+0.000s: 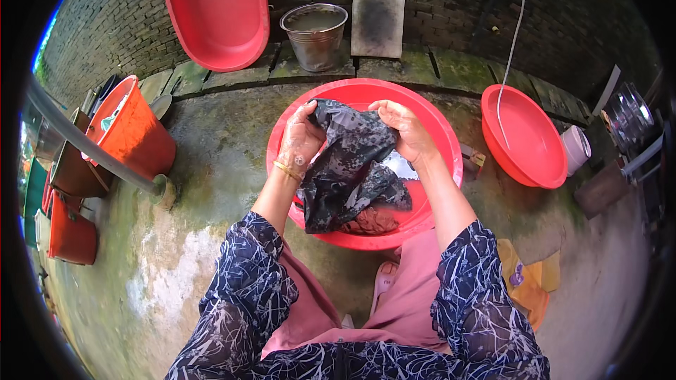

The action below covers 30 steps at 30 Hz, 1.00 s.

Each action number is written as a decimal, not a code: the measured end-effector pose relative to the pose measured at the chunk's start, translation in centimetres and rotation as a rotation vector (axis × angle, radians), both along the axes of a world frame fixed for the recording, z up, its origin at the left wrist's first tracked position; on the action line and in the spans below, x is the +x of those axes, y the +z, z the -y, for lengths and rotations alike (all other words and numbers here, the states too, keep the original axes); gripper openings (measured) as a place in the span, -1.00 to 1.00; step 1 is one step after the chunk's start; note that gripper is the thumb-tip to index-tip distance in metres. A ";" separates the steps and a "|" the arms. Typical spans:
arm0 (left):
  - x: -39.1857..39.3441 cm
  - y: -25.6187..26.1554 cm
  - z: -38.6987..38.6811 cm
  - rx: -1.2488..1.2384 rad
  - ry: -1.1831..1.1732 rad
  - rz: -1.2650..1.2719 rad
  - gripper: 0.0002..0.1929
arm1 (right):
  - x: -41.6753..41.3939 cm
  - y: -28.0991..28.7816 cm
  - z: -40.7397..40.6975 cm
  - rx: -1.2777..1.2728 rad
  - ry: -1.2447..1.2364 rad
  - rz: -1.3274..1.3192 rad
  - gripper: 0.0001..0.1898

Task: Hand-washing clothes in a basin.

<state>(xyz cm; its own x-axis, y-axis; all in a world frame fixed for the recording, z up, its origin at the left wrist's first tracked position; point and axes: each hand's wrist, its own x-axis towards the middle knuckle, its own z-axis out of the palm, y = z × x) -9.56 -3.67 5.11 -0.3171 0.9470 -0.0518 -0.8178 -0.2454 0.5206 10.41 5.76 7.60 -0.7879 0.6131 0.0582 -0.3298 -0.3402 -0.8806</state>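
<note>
A wet camouflage garment (351, 153) hangs stretched between my two hands over a round red plastic basin (438, 116). My left hand (302, 137), with soap suds on its wrist below a gold-coloured bangle (288, 170), grips the garment's upper left edge. At the upper right edge, my right hand (404, 129) pinches the cloth between thumb and fingers. The garment's lower part drapes down into the basin. Below it lies a reddish-brown cloth (372, 220) near the basin's front wall. Water reflects light at the right inside the basin.
Along the brick wall stand an oblong red tub (219, 10), a metal bucket (315, 47) of murky liquid and a stained board (377, 24). Another red basin (523, 140), with a white cord hanging over it, is at right. Orange buckets (140, 137) and a grey pole (90, 134) stand left.
</note>
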 end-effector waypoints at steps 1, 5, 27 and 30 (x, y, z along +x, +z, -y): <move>0.7 0.8 0.1 -0.021 -0.079 0.033 -0.90 | 0.3 -0.2 0.0 0.002 -0.006 0.002 -0.77; 1.2 0.9 0.5 -0.133 -0.007 -0.044 -0.91 | -0.3 0.5 1.6 0.300 0.145 0.277 -0.74; 4.3 -4.0 -0.2 -0.204 0.197 -0.032 -0.64 | -9.4 -3.8 8.8 1.523 -0.634 0.506 -0.68; 5.7 -5.3 -2.5 -0.314 0.253 0.076 -0.76 | -9.0 -4.8 3.7 1.278 -0.751 0.545 -0.64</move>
